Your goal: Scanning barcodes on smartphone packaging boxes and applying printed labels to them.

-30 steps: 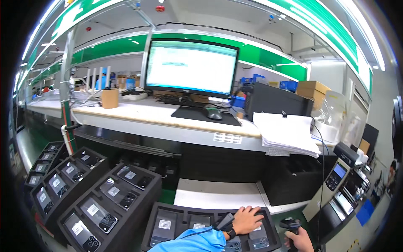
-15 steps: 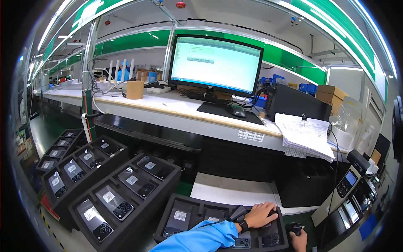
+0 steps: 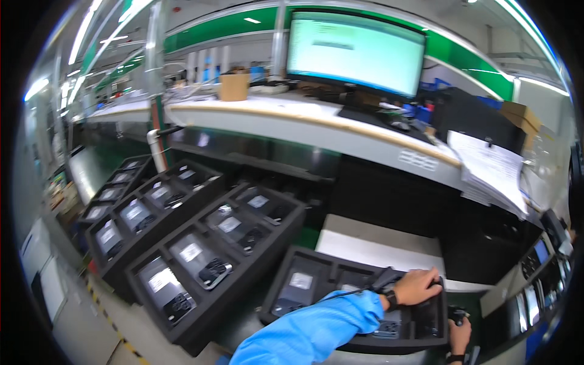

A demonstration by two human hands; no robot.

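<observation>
A black foam tray point(image 3: 359, 350) lies in front of me at the lower right, with smartphones in its compartments. A phone with a white label point(image 3: 299, 281) sits in its left compartment. My left hand point(image 3: 420, 287), in a blue sleeve with a dark band at the wrist, reaches across to the tray's far right corner. Its fingers are curled down over something dark there that I cannot make out. Just below lies a dark phone point(image 3: 427, 321). Beyond the tray's right edge, my right hand point(image 3: 460, 333) is closed on a small black object point(image 3: 457, 314) with rounded parts.
Several black foam trays point(image 3: 198, 322) of labelled phones stand at the left. Behind is a workbench point(image 3: 274, 115) with a monitor point(image 3: 356, 55), a tape roll point(image 3: 235, 87) and clipped papers point(image 3: 486, 164). A device with a small screen point(image 3: 535, 255) stands at the far right.
The view has turned left, so the scene sits farther right. My left hand stays at the tray's far right corner. My right hand, beside the tray, shows more of its wrist.
</observation>
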